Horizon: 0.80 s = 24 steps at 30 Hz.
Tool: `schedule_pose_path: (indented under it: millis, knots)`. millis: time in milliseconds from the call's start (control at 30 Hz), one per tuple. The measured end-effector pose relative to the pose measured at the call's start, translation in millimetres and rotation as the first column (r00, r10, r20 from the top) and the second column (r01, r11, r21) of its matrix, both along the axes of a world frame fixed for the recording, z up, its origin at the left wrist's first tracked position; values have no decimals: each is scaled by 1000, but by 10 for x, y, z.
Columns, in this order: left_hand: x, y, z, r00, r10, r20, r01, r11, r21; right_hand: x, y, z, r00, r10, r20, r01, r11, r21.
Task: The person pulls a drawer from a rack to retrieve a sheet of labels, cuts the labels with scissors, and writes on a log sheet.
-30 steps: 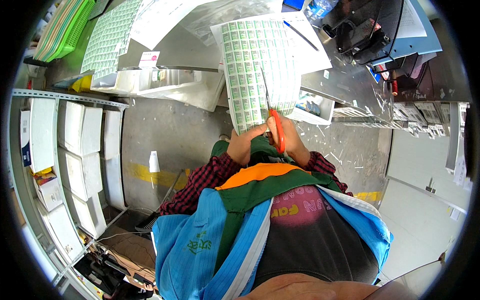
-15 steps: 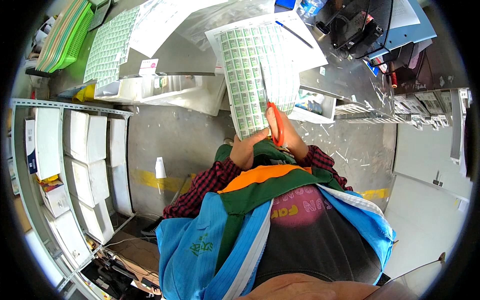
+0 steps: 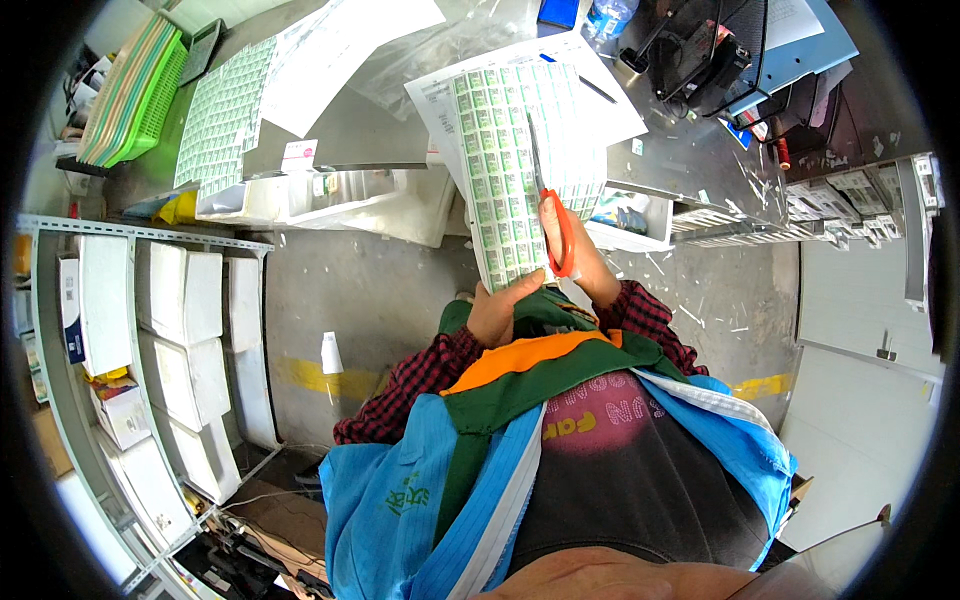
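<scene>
My right hand [image 3: 585,262] is closed round the orange-red handles of a pair of scissors [image 3: 562,232]. Their blades point away from me and lie along a sheet of small green-and-white labels [image 3: 495,165]. My left hand [image 3: 500,310] pinches the near edge of that sheet, thumb on top. The sheet reaches over the table edge toward my lap, its far part above a white printed paper [image 3: 430,95]. Whether the blades are parted is hard to make out.
Another green label sheet [image 3: 225,115] lies on the grey table at the left, near a stack of plastic baskets [image 3: 150,110]. A blue pen [image 3: 585,80] rests on the papers. Farther right stand a bottle [image 3: 608,18] and a black wire rack [image 3: 715,60]. White boxes [image 3: 180,290] fill the left shelf.
The scissors and label sheet have shifted slightly right in view, with my hands still holding them. The whole scene has moved a little as my head turned.
</scene>
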State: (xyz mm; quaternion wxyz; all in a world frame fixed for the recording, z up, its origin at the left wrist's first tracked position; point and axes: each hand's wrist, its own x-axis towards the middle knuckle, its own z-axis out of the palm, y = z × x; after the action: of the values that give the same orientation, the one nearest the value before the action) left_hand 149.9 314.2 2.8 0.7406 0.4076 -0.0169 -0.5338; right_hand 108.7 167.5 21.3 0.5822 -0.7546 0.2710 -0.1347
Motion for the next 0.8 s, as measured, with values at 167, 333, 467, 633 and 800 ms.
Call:
schedule_pose_path:
  millis: [167,333,467,633,800]
  knots:
    - [16,24,128,1000,-3,-16,3,999,33,111,-114,77,999,38,-24,-37,999,22]
    - [46,16,190,999,36,-34,-35,998,50,197,-139,309,997,77,-10,-77,997,8]
    - [36,7,202,998,60,-10,-59,998,36,266,-185,183,996,80,33,-79,997,-25]
    - [54,-10,224,997,70,33,-72,996,44,286,-207,169,996,67,62,-69,997,24]
    - [82,-14,98,1000,29,-5,-28,999,45,263,-204,363,998,68,-2,-68,997,42]
